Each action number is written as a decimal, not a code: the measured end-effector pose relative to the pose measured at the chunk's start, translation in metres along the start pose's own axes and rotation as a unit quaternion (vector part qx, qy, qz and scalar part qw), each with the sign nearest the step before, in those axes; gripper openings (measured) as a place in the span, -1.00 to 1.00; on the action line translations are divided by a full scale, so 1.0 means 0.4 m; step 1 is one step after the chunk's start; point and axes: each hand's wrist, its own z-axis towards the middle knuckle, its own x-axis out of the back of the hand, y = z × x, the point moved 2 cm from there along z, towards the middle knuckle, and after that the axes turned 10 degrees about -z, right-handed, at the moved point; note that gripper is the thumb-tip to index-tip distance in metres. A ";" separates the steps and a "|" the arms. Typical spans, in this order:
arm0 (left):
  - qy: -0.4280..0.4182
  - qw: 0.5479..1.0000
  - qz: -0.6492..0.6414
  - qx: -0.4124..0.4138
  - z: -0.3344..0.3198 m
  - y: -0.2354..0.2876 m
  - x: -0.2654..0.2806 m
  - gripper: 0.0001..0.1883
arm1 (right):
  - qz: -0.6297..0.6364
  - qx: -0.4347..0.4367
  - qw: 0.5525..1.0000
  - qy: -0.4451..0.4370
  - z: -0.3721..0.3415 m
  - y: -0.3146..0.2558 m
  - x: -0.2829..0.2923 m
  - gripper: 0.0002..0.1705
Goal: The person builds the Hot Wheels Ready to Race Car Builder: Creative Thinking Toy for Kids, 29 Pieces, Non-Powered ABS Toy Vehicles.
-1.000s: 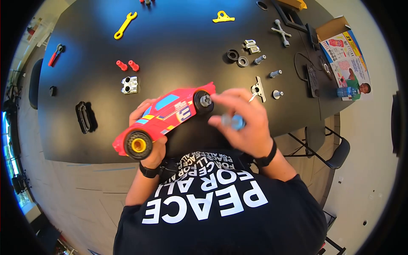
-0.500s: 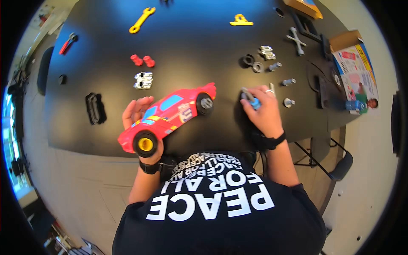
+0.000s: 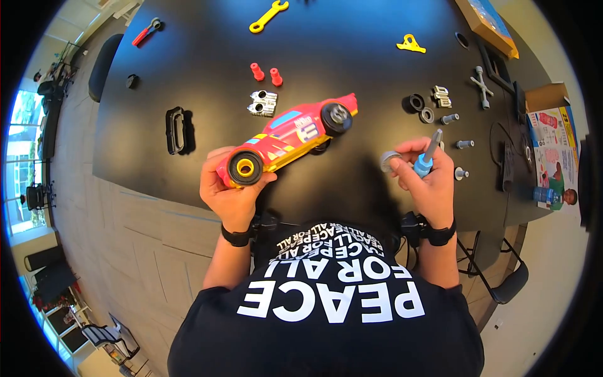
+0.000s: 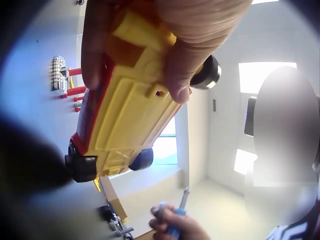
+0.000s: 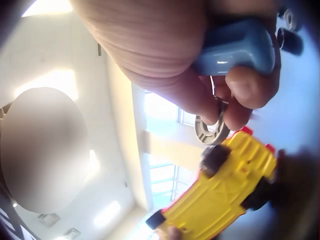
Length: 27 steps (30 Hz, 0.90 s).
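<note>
The left hand grips the front end of a red toy car, whose tail points up to the right. Its near front wheel has a yellow hub; the rear wheel has a grey one. In the left wrist view the thumb presses the car's yellow underside. To the right of the car, the right hand pinches a grey ring between thumb and finger, and also holds a blue-handled screwdriver in the same hand, tip upward. The right wrist view shows the ring apart from the car.
Red pegs and a silver engine piece lie behind the car. A black frame is at the left, a yellow wrench at the back. Grey bolts and a dark ring are on the right, near a box.
The right hand has moved away from the car's rear wheel to the right, and a grey ring now shows in its pinch. The left hand still grips the car, which is tilted more.
</note>
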 end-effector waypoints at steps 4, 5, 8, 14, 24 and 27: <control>-0.042 0.998 0.040 0.013 0.007 0.039 -0.027 -0.16 | 0.085 0.166 0.981 -0.049 -0.011 -0.111 -0.090 -0.75; -0.042 0.998 0.035 0.013 0.009 0.046 -0.033 -0.16 | 0.069 0.201 0.975 -0.058 -0.011 -0.131 -0.108 -0.75; -0.095 0.991 0.084 -0.050 0.005 0.079 -0.056 0.00 | 0.071 0.198 0.974 -0.088 -0.016 -0.163 -0.168 -0.74; -0.126 0.988 0.037 -0.080 -0.017 0.073 -0.065 -0.13 | 0.037 0.244 0.951 -0.187 -0.017 -0.158 -0.230 -0.73; -0.125 0.984 0.051 -0.115 -0.019 0.084 -0.094 -0.24 | 0.002 0.281 0.952 -0.121 -0.021 -0.159 -0.240 -0.78; -0.124 0.982 0.067 -0.127 -0.020 0.082 -0.099 -0.26 | -0.018 0.294 0.950 -0.101 -0.026 -0.168 -0.235 -0.77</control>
